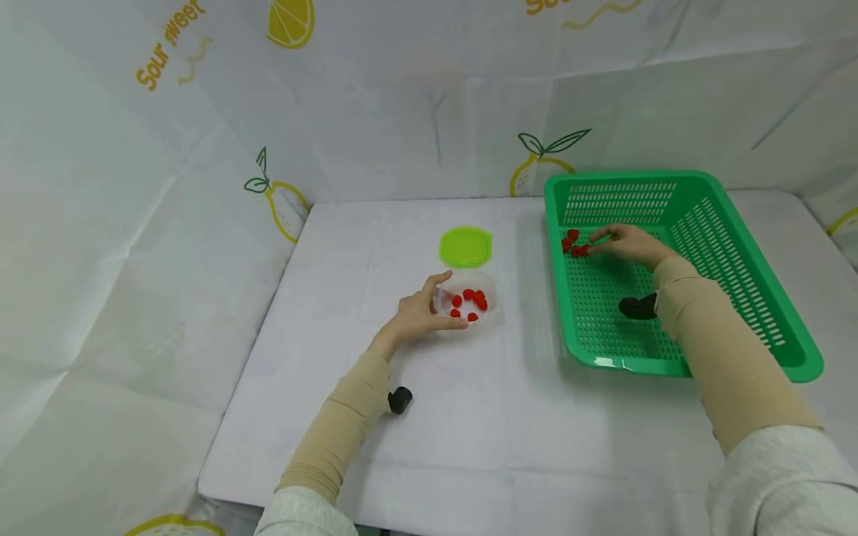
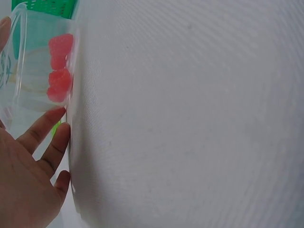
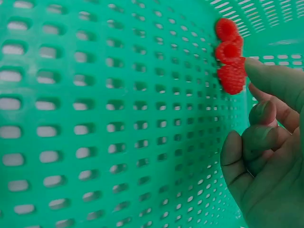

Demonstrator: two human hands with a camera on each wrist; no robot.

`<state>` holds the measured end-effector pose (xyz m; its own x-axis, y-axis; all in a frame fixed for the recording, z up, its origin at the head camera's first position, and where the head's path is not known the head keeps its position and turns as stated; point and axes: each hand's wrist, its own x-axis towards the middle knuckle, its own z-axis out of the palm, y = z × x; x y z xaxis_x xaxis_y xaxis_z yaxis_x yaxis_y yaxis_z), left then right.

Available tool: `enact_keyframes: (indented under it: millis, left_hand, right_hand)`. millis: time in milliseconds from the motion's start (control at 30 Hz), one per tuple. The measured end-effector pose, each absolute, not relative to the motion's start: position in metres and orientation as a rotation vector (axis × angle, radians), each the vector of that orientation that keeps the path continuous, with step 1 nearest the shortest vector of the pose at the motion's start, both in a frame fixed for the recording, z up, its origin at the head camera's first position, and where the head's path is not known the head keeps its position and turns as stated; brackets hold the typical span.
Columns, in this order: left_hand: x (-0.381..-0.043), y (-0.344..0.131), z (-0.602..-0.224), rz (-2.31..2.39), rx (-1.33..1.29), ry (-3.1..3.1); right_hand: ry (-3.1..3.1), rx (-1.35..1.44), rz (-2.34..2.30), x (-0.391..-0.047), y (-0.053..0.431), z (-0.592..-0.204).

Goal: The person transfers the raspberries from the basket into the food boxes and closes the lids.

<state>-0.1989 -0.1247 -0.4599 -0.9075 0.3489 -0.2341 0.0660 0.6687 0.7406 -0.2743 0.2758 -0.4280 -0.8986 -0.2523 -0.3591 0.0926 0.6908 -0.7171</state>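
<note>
My left hand [image 1: 417, 315] grips a clear plastic container [image 1: 494, 286] from its left side, the thumb near and the index finger far. Several red raspberries [image 1: 480, 301] lie in it; through its wall in the left wrist view, raspberries [image 2: 60, 45] show near the base. The other fingers [image 2: 56, 147] of this hand spread low beside the table. My right hand [image 1: 630, 244] reaches into a green basket [image 1: 606, 313], at a small cluster of raspberries [image 1: 575, 250]. In the right wrist view its thumb tip is right at the edge of one raspberry [image 3: 232, 78], while the lower fingers curl inward.
A lime-green lid [image 1: 466, 247] lies flat just behind the container. The basket's raised, slotted walls stand around the right hand. A black wrist device [image 1: 400, 400] sits at the left forearm, another [image 1: 637, 307] at the right. A white cloth covers the table [image 1: 322, 283].
</note>
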Motion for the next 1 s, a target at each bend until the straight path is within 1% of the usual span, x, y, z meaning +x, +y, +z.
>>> enact_keyframes:
  millis: [367, 533, 767, 1000]
  left_hand:
    - [-0.199, -0.125, -0.460, 1.097, 0.333, 2.542]
    - [-0.199, -0.125, -0.460, 1.092, 0.311, 2.545]
    - [-0.200, -0.124, -0.461, 1.085, 0.347, 2.555]
    - [-0.198, -0.124, -0.460, 1.087, 0.311, 2.540]
  right_hand:
    - [2.492, -0.169, -0.943, -0.275, 0.275, -0.434]
    - [2.495, -0.194, -0.940, -0.274, 0.271, -0.434]
    - [2.497, -0.209, -0.935, -0.274, 0.269, -0.437]
    - [2.522, -0.224, -0.908, -0.273, 0.267, -0.436]
